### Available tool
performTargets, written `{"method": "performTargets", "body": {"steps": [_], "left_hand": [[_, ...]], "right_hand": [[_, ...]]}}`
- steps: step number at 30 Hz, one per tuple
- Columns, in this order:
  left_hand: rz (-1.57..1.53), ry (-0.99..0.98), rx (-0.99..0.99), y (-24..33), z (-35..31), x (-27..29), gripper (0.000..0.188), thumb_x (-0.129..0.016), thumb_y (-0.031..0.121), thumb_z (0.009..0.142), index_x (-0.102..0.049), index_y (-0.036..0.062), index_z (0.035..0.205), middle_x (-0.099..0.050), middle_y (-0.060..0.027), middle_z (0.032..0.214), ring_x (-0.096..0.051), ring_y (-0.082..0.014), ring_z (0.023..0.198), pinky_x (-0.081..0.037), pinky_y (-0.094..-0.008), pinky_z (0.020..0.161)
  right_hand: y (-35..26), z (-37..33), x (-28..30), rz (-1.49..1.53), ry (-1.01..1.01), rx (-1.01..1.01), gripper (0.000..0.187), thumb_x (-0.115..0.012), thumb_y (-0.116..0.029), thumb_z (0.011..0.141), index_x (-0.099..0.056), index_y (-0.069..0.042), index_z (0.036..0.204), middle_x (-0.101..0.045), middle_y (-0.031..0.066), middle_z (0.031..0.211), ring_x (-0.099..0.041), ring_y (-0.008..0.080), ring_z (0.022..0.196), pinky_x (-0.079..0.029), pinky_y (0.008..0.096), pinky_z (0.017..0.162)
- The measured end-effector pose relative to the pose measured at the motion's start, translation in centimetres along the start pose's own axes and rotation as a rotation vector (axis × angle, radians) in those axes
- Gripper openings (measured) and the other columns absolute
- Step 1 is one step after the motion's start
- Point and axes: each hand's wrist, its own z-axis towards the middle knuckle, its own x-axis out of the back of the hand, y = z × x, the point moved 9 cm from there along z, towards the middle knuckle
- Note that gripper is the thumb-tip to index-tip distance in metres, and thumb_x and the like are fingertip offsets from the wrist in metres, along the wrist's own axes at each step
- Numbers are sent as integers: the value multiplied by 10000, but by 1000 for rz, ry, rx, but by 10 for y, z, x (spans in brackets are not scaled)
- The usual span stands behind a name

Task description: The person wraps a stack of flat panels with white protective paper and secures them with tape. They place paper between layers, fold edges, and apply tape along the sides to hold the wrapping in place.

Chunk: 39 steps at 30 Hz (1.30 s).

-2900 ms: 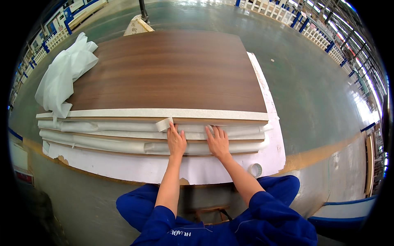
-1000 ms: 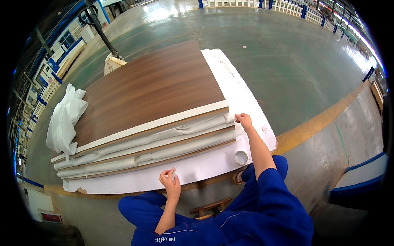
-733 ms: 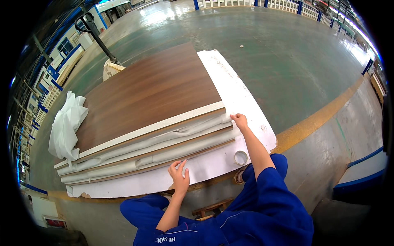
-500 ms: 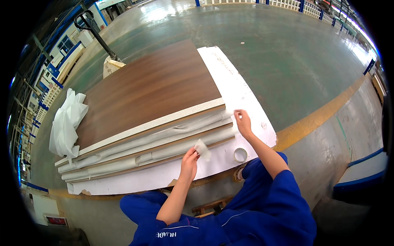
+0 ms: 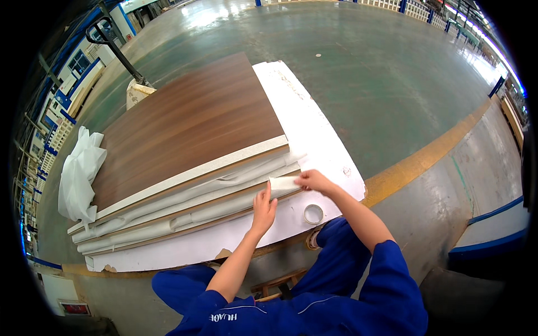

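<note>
A short whitish strip [image 5: 284, 183], which looks like tape, stretches between my two hands in front of the stacked boards. My left hand [image 5: 263, 211] has its fingers raised at the strip's left end and pinches it there. The right end is pinched between the thumb and fingers of my right hand [image 5: 314, 182]. Just behind the strip lie the front edges of the boards, with white foam wrapping [image 5: 224, 203] between them. Topmost is a brown wood-grain panel [image 5: 190, 123] with a pale front edge. A roll of tape [image 5: 313, 214] rests below my right hand on the white base sheet [image 5: 330, 162].
Crumpled white foam sheet [image 5: 81, 173] hangs over the stack's left end. Behind it stands a pallet jack handle [image 5: 120, 53]. A small wooden stool or frame [image 5: 278, 284] is low between my legs. A yellow line [image 5: 417, 168] crosses the floor on the right.
My right hand has moved left and down to the whitish strip and taken its right end. My left hand has risen slightly. The strip now lies stretched between both hands.
</note>
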Motion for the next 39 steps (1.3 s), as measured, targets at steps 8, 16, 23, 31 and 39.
{"method": "performTargets", "body": {"steps": [8,16,23,31,39], "left_hand": [[654,77,-98,28,64,-12,627,-600,233,872,-353,-40,1380,-456,-169,1193,-420,-331,1031,-343,-455,897],[789,7,-39,2,66,-32,675,-634,260,848,-348,-53,1373,-459,-158,1223,-434,-314,1054,-344,-452,900],[775,40,-72,5,48,-22,674,-650,202,825,-349,-44,1375,-444,-163,1285,-410,-338,1181,-312,-464,1009],[588,-63,-332,19,89,-40,617,-624,112,809,-384,-30,1359,-408,-174,1404,-384,-315,1307,-328,-436,1079],[595,-121,-287,3,84,-42,659,-617,156,832,-333,11,1409,-333,-147,1468,-327,-309,1349,-280,-436,1110]], "right_hand": [[-49,37,51,-367,523,342,208,-679,-177,809,-616,-4,905,-642,111,716,-604,199,643,-475,317,614],[-35,64,50,-480,489,269,242,-692,-215,791,-622,-7,893,-660,140,773,-632,277,730,-493,370,671],[-27,70,53,-489,501,248,231,-696,-250,778,-640,-38,851,-672,128,770,-642,289,746,-476,398,711],[-20,73,54,-404,458,171,219,-685,-286,789,-651,-73,828,-673,70,749,-639,250,744,-426,399,755],[-16,73,55,-458,438,113,201,-687,-290,791,-658,-92,807,-679,57,757,-632,235,766,-372,431,775]]}}
